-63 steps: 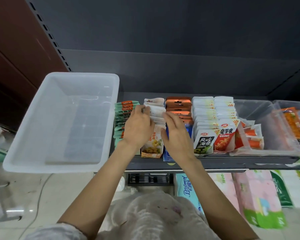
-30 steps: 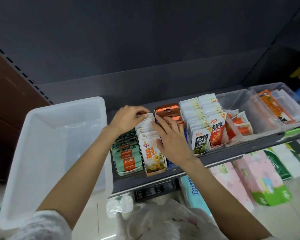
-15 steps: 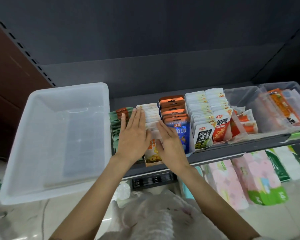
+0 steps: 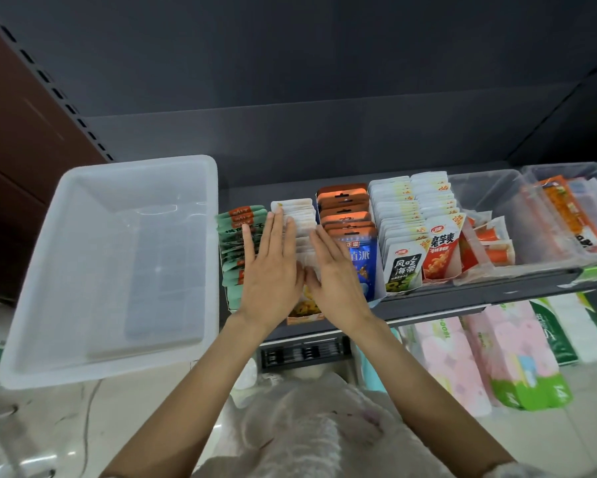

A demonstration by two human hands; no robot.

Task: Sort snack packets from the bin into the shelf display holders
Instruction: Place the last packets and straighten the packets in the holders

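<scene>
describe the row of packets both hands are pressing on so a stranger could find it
Start at the big clear bin on the left of the shelf; count two rows right. The white packet row sits between the green packets and the orange-topped blue packets, under flat left hand and right hand. Only it has a yellow-pictured front.

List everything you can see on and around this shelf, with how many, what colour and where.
bin: one, translucent white, left of the shelf, no packets visible inside
green packets: one row, leftmost holder
white packets: one row, between the hands
orange and blue packets: one row, middle
white-topped packets: two rows, right of middle
clear tubs: two, far right
tissue packs: several, pink and green, below the shelf
left hand: flat on the packets
right hand: flat beside it
</scene>
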